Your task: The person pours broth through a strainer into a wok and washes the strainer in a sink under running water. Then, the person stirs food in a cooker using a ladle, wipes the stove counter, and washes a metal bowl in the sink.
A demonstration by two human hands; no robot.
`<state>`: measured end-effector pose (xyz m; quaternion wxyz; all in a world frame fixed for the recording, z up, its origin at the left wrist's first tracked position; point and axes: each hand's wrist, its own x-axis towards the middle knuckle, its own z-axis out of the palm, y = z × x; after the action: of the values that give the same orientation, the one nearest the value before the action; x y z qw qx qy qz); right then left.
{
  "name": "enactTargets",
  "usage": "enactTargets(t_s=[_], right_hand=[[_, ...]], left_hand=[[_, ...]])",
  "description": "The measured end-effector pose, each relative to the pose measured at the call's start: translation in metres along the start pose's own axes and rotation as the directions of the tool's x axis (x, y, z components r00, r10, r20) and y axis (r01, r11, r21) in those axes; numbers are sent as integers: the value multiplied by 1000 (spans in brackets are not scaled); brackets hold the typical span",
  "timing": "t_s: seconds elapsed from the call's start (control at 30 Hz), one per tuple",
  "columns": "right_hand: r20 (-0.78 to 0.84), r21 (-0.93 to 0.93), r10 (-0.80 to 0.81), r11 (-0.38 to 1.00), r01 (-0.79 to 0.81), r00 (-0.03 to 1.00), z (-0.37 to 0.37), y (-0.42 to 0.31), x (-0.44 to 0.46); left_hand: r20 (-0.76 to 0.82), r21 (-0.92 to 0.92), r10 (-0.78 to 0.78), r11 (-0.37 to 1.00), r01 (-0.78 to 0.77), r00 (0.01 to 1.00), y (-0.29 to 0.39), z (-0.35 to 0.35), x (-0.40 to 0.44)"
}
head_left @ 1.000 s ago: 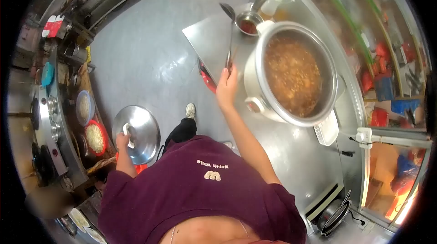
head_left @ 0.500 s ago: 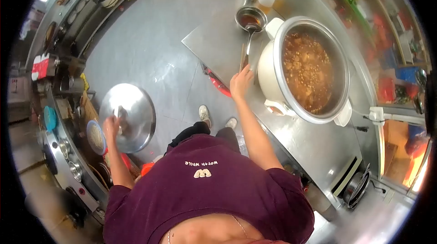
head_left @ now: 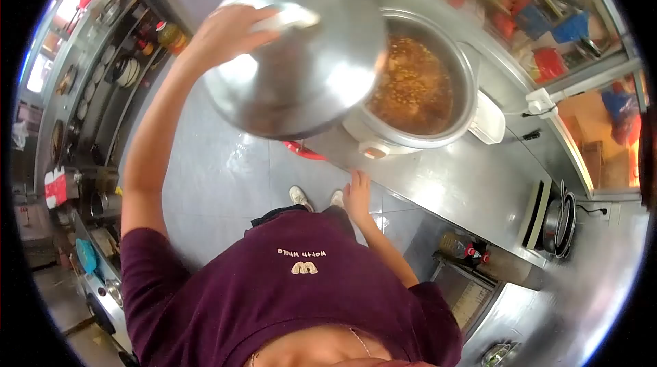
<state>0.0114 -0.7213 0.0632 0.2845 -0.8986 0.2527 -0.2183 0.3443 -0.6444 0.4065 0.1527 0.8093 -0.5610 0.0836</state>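
My left hand (head_left: 236, 33) is closed around the pale handle (head_left: 298, 17) of a large domed metal pot lid (head_left: 301, 86). The lid, slightly blurred, is raised and overlaps the left side of a big white cooker pot (head_left: 445, 136). Reddish-brown soup with many yellowish bits (head_left: 414, 86) fills the pot, and its right part stays uncovered. Lower down, my right hand (head_left: 357, 196) hangs near the counter's front edge, fingers loosely extended and holding nothing. The lid blocks the counter area left of the pot.
The steel counter (head_left: 438, 182) runs along the right, with a pan (head_left: 558, 223) at its far end. Bottles (head_left: 465, 247) stand beneath it. Shelves with dishes (head_left: 126, 69) line the left, an oil bottle (head_left: 171, 37) beside them. Grey floor tiles (head_left: 226, 162) lie between.
The lid, held in my left hand, has risen from the lower left to partly over the pot. My right hand has left the ladle and chopsticks area and dropped toward my body.
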Motion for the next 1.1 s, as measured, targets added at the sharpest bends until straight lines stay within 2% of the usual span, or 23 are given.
enactTargets(t_s=[0.1,0.17,0.23,0.27,0.37,0.47,0.67,0.73,0.83,0.93,1.03,1.1], right_hand=[[14,23,179,984,-179,984,-22,25,-28],[-55,-3,184,983,-184,981,-39,36,-41],[-103,-68,216,972,-223,971,-47,52,-55],[-52,-21,325,945,-326,944,-64,45,-55],[-116,-35,367,927,-373,923,-72,61,-75],[-74,43,469,883,-467,880,-82,74,-88],[-12,9,411,912,-411,912,-81,95,-91],[11,-27,313,949,-313,950,-73,107,-84],[77,5,255,967,-256,964,-77,109,-68],[121,54,231,970,-238,966,-84,104,-54],[168,69,242,964,-256,956,-89,99,-47],[172,67,232,967,-246,957,-88,98,-48]], left_hand=[[-32,-73,331,940,-332,943,49,35,85],[119,-127,392,917,-377,913,93,60,133],[293,-106,327,945,-309,899,136,80,163],[304,-112,339,941,-320,890,146,95,174],[345,-97,366,930,-355,864,166,134,196],[354,-51,376,922,-383,857,170,146,196],[255,-79,391,920,-384,884,165,148,189],[211,-66,392,920,-387,896,166,149,184],[323,-34,221,974,-223,920,175,143,180],[194,-56,314,949,-309,929,165,154,180],[149,-39,321,947,-319,935,161,163,179],[179,0,372,926,-378,911,160,170,178]])
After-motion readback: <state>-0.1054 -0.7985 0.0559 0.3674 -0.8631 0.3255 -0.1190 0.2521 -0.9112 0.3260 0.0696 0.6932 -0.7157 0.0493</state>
